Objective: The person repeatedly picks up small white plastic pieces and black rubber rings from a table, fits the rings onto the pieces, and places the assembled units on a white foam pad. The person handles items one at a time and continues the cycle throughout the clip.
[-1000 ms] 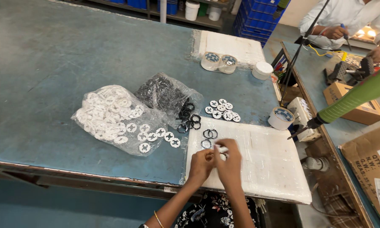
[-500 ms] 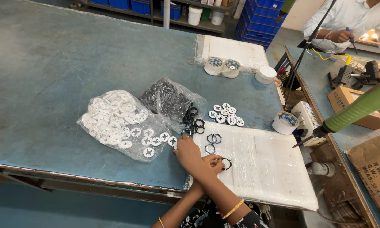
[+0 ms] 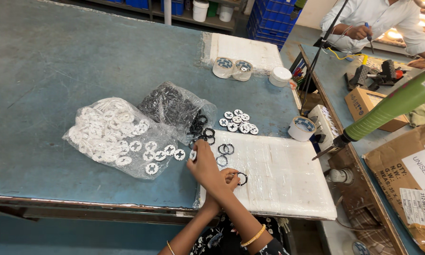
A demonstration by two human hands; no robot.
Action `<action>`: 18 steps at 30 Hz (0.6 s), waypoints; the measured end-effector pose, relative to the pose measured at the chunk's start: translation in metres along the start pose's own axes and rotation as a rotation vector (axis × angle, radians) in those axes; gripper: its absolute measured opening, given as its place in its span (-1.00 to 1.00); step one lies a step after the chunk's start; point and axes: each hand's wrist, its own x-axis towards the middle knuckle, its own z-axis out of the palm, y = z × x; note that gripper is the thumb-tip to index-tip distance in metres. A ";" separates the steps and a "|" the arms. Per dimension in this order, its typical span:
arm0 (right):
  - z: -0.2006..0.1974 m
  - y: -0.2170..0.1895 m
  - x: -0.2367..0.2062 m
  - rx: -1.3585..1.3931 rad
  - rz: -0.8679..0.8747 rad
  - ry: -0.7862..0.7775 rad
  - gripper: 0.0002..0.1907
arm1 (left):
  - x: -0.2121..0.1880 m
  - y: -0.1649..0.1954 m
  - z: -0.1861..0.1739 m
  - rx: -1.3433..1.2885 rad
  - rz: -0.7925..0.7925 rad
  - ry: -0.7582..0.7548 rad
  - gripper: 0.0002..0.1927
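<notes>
My right hand reaches across to the left and pinches a small white cross-cut disc at the edge of the open bag of white discs. My left hand lies partly under that forearm, on the white foam pad, with its fingers on a black ring. Three more black rings lie on the pad just above. Behind them, a bag of black rings spills several rings onto the blue table.
A cluster of assembled white-and-black discs lies behind the pad. Tape rolls, a white tub and a roll stand further back and right. A green-handled tool hangs at right. Another person works at a far bench.
My hands were together over the pad's near left corner. The right hand then crossed left to the white discs and lifted one, while the left stayed on the pad with a black ring.
</notes>
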 end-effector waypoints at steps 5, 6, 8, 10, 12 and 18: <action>-0.012 0.023 -0.009 0.274 0.125 0.121 -0.67 | 0.000 0.016 -0.006 -0.297 0.040 -0.033 -0.69; -0.021 0.033 -0.016 0.381 0.155 0.171 -0.71 | 0.003 0.020 -0.008 -0.060 -0.035 -0.029 -0.74; -0.047 0.058 -0.039 0.469 0.223 0.277 -0.80 | 0.010 0.029 -0.012 0.409 -0.189 -0.022 -0.72; -0.077 0.082 -0.065 0.546 0.295 0.365 -0.83 | 0.009 0.035 -0.011 0.030 -0.212 -0.051 -0.76; -0.096 0.100 -0.086 0.642 0.385 0.402 -0.81 | 0.007 0.040 -0.010 -0.161 -0.209 -0.064 -0.73; -0.107 0.118 -0.120 0.664 0.524 0.392 -0.78 | 0.006 0.049 -0.011 -0.131 -0.232 -0.083 -0.71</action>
